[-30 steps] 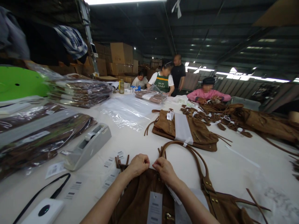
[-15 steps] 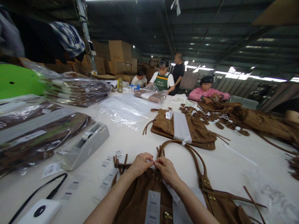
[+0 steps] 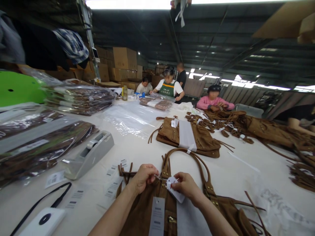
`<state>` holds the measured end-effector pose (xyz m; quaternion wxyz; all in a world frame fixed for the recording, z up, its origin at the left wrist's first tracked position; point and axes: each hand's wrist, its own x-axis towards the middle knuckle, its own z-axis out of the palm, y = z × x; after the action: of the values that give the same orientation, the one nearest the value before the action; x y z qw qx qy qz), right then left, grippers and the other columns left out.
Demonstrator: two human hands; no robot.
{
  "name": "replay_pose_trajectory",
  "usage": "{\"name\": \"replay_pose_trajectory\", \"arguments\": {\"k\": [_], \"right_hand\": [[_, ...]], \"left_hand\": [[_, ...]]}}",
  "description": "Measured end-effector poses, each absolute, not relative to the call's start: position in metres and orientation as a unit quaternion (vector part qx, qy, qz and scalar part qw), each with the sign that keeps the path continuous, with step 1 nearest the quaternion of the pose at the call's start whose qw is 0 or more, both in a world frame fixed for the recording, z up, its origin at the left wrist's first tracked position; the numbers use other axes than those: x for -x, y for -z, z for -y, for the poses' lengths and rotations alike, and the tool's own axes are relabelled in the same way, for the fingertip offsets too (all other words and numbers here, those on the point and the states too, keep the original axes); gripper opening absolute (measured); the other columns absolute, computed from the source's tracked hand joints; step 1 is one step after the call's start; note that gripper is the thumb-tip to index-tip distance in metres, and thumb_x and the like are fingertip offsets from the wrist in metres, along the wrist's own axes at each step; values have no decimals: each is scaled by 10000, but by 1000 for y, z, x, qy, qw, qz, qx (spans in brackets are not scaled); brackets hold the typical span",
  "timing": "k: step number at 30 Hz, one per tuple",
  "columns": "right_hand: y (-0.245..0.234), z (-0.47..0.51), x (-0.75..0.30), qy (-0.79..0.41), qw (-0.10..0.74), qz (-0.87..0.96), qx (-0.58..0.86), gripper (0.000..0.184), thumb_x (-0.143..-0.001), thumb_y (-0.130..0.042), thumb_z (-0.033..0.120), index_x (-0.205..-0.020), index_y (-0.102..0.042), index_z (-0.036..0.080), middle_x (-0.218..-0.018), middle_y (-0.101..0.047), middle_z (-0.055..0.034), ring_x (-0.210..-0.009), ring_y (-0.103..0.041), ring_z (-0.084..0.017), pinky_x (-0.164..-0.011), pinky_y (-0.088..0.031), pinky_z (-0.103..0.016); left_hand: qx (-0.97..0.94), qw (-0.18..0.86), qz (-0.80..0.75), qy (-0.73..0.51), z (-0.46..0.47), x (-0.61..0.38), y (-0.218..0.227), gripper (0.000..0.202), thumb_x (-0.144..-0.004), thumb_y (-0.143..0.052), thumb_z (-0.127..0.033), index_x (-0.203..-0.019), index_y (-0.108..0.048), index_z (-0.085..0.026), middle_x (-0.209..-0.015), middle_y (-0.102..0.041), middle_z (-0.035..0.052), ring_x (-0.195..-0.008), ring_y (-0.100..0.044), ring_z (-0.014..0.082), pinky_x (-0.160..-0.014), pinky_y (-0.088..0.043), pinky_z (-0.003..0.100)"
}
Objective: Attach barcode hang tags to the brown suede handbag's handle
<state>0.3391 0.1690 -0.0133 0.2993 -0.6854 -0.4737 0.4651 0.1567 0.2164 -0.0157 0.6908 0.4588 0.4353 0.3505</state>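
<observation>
A brown handbag [image 3: 140, 213] lies in front of me, its looped handles [image 3: 200, 160] reaching away across the table. My left hand [image 3: 145, 178] pinches a thin pale tag string [image 3: 157, 177] beside the base of a handle. Between the thumb and fingers of my right hand [image 3: 185, 186] is a white hang tag [image 3: 175, 190], just right of that handle base. A grey printed tag [image 3: 157, 214] hangs by its own string on the bag's front, near a brass clasp [image 3: 170, 220]. White paper [image 3: 190, 219] covers part of the bag.
A grey tape dispenser [image 3: 91, 154] and plastic-wrapped bags [image 3: 44, 144] are on the left. A folded brown bag with a paper band [image 3: 167, 132] lies ahead. Brown straps [image 3: 216, 123] are heaped at right. Several people work beyond, one in a green apron [image 3: 167, 88].
My hands were together at the handle base and are now apart. The right has moved right and down and taken hold of the white tag. The view has shifted slightly.
</observation>
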Motion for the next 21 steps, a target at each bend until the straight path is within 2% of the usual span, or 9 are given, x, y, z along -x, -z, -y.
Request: {"name": "replay_pose_trajectory", "arguments": {"k": [3,7,12,15,18,21], "right_hand": [[3,-175,-344,-537,322,411,662,112,-534,-576,135,-644,-552,137,-514,-540,28,-465,-458,-93,-474,-323,-211],[-5,-166,-334,-619,354,338,614,91,-578,-561,190,-639,-524,134,-549,-533,17,-473,-461,-72,-463,-333,-185],[-2,-145,-310,-680,333,291,585,139,-634,-489,224,-719,-544,128,-591,-509,4,-478,-452,-79,-421,-321,-182],[-3,-142,-311,-647,335,299,616,125,-635,-434,186,-694,-530,131,-565,-486,8,-463,-431,-79,-416,-299,-180],[-7,-148,-323,-564,341,356,662,74,-567,-439,130,-594,-507,145,-479,-429,35,-425,-374,-80,-407,-229,-193],[-15,-158,-337,-482,338,435,682,102,-501,-460,76,-529,-523,150,-443,-430,41,-445,-366,-87,-442,-203,-219]], "left_hand": [[-439,716,-421,-343,-208,-158,14,192,-538,-555,-297,-611,-491,-131,-562,-543,-10,-346,-341,28,-369,-130,195],[-440,730,-408,-328,-197,-157,13,238,-567,-601,-330,-684,-496,-151,-543,-510,-41,-319,-332,26,-340,-112,180],[-456,722,-394,-341,-185,-146,14,246,-605,-598,-327,-755,-517,-150,-576,-501,-46,-328,-347,21,-324,-136,166],[-470,699,-416,-343,-177,-142,13,256,-590,-596,-336,-743,-507,-150,-588,-496,-52,-316,-341,18,-315,-137,168],[-487,667,-447,-343,-172,-145,13,244,-550,-600,-322,-689,-494,-152,-514,-454,-72,-314,-340,25,-322,-146,164],[-492,637,-479,-351,-173,-156,17,187,-533,-587,-273,-642,-493,-153,-418,-421,-77,-314,-344,40,-326,-148,158]]}}
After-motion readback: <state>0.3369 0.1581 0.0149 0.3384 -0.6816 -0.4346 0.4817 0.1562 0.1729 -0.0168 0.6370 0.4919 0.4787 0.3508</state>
